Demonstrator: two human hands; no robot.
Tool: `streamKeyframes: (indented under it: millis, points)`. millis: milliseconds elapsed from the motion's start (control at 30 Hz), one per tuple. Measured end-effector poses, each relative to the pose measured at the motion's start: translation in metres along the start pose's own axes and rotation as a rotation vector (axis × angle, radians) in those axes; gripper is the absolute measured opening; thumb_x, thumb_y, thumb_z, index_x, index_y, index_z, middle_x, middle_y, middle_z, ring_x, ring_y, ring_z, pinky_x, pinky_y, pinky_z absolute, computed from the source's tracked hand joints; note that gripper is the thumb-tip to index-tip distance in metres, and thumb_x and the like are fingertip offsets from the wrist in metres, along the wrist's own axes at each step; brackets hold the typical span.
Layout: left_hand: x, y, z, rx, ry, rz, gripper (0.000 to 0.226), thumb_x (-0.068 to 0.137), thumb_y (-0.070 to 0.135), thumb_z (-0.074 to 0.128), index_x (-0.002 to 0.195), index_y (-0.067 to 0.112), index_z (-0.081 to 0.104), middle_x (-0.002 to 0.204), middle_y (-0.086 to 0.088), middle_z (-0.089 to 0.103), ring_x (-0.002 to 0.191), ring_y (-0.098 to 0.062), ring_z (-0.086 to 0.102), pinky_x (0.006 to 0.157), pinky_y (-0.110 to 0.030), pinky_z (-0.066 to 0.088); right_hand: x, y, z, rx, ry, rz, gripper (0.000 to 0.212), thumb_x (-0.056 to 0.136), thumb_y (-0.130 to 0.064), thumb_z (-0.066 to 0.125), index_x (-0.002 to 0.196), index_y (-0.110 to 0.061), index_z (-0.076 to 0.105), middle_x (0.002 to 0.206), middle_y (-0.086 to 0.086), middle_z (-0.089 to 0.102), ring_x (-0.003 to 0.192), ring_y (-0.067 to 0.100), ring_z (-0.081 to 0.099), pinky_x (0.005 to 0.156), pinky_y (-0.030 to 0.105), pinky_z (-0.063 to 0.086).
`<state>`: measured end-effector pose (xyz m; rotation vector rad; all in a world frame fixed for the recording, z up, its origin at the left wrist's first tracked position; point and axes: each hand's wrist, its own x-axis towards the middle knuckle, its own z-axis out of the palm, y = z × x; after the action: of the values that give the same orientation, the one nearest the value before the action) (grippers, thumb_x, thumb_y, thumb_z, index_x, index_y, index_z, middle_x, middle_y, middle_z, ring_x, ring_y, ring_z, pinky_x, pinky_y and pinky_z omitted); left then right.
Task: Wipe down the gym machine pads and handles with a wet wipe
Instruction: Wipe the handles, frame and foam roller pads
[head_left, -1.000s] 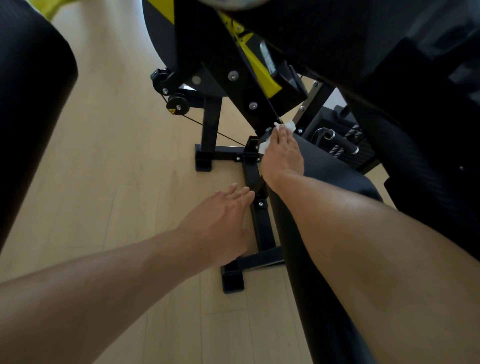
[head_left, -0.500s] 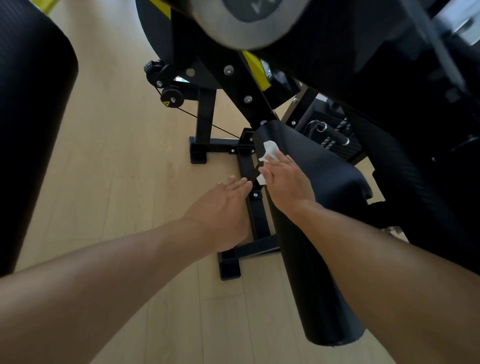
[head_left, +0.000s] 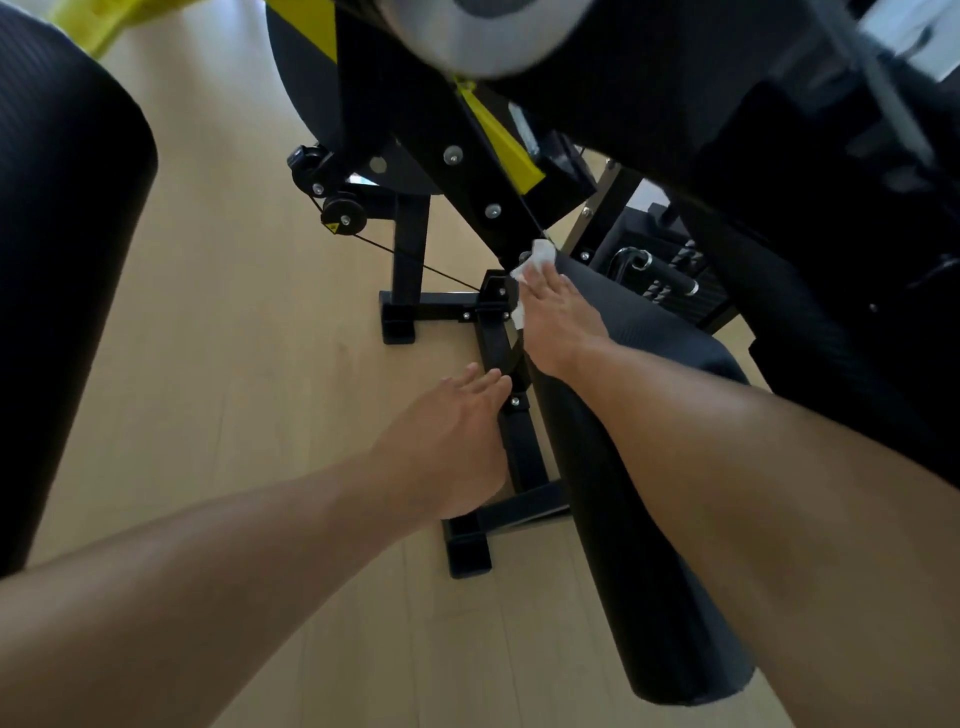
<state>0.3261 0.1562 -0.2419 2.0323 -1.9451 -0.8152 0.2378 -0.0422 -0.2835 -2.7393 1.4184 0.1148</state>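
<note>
A long black roller pad (head_left: 639, 545) of the gym machine runs from the lower right up to the middle. My right hand (head_left: 558, 317) lies flat on the pad's far end and presses a white wet wipe (head_left: 535, 260) against it, with the wipe showing past the fingertips. My left hand (head_left: 449, 441) hovers open, fingers straight, beside the pad over the machine's black base bar (head_left: 519, 447). It holds nothing.
A second black roller pad (head_left: 62, 270) fills the left edge. The black and yellow machine frame (head_left: 467, 150) with a pulley (head_left: 343, 213) and cable stands ahead. Black handles (head_left: 660, 275) lie at the right. Light wooden floor (head_left: 234, 364) spreads between.
My right hand slid back along the pad with the wipe half a second ago and has now pushed forward again to the far end. My left hand has hardly moved.
</note>
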Motion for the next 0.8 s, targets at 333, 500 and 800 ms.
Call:
streamKeyframes:
  millis: [333,500,800]
  points:
    - [-0.017,0.010,0.009,0.051,-0.043,0.055,0.074,0.102,0.025,0.051,0.162,0.018,0.009,0.170,0.001,0.008,0.156,-0.013,0.002,0.123,-0.028,0.004,-0.162,0.005,0.005,-0.289,-0.167,-0.200,0.055,0.104,-0.021,0.035,0.157,-0.009,0.033,0.170,0.007,0.018,0.158,0.020,0.004,0.127,0.038,-0.002]
    - [-0.023,0.015,0.014,0.012,-0.056,0.078,0.072,0.103,0.024,0.049,0.162,0.017,0.008,0.169,0.003,0.008,0.156,-0.012,0.002,0.120,-0.023,0.003,-0.299,0.021,0.025,-0.228,-0.135,-0.223,0.060,0.089,-0.016,0.028,0.137,-0.002,0.062,0.157,0.011,0.044,0.153,0.025,0.026,0.122,0.042,0.018]
    - [-0.023,0.015,0.034,0.046,-0.082,0.093,0.074,0.102,0.026,0.052,0.162,0.022,0.009,0.169,0.007,0.010,0.155,-0.007,0.004,0.108,-0.015,-0.002,-0.187,0.020,0.008,-0.114,-0.003,-0.089,0.065,0.100,-0.018,0.051,0.160,-0.015,0.028,0.172,0.000,0.008,0.158,0.019,-0.004,0.129,0.040,0.000]
